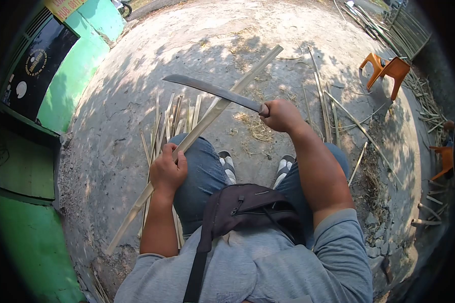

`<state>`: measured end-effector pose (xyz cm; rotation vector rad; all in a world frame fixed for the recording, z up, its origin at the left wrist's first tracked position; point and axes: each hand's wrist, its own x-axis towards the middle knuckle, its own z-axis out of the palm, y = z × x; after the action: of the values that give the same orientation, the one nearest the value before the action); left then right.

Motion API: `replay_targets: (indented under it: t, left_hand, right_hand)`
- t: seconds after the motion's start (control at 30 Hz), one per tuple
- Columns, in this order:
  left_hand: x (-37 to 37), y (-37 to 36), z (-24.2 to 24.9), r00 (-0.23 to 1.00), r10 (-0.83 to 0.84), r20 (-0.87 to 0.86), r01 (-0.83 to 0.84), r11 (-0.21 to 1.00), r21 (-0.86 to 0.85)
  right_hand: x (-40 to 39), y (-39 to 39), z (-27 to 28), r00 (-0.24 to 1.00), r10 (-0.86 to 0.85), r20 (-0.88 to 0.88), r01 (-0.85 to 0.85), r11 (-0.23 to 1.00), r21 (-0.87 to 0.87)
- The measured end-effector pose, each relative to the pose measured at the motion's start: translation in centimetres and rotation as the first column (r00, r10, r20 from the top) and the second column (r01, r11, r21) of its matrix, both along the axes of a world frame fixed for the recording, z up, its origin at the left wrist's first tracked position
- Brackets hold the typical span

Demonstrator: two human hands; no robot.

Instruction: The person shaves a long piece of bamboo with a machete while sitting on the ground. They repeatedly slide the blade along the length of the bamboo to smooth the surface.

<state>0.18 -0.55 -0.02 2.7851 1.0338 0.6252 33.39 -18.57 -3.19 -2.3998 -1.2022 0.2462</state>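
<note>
The person's left hand (pixel 169 169) is gripping a long pale strip (pixel 199 126) that is slanting across the left knee, while the right hand (pixel 284 115) is holding the handle of a long curved blade (pixel 207 89) that is crossing the strip beyond the left hand. More split strips (pixel 162 121) are lying beside the left leg. A dark bag (pixel 247 209) is resting against the person's grey shirt. On the paved ground (pixel 197 55), long poles (pixel 361 126) are stretching out beyond the right knee, and an orange chair (pixel 395 69) is standing near the ground's far right edge.
</note>
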Motion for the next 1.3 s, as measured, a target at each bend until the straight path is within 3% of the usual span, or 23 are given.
replay_targets:
  t: [0.23,0.33,0.63,1.3]
  left_hand:
    - [-0.1,0.0,-0.1,1.000,0.014,-0.002,-0.014,1.000,-0.005]
    - [0.0,0.0,-0.3,1.000,0.013,0.009,-0.013,1.000,0.002]
    - [0.0,-0.1,-0.2,1.000,0.016,-0.016,-0.016,1.000,0.003]
    - [0.2,-0.2,0.0,0.998,0.048,-0.038,-0.048,0.999,-0.004]
  right_hand:
    - [-0.5,0.3,-0.4,0.996,-0.004,-0.084,0.005,1.000,0.010]
    - [-0.8,0.6,-1.1,0.994,0.044,-0.103,-0.033,0.993,0.111]
    - [-2.0,0.4,-0.2,0.980,0.201,-0.012,-0.200,0.979,0.047]
    - [-1.9,0.8,0.2,0.987,0.149,-0.059,-0.153,0.985,-0.079]
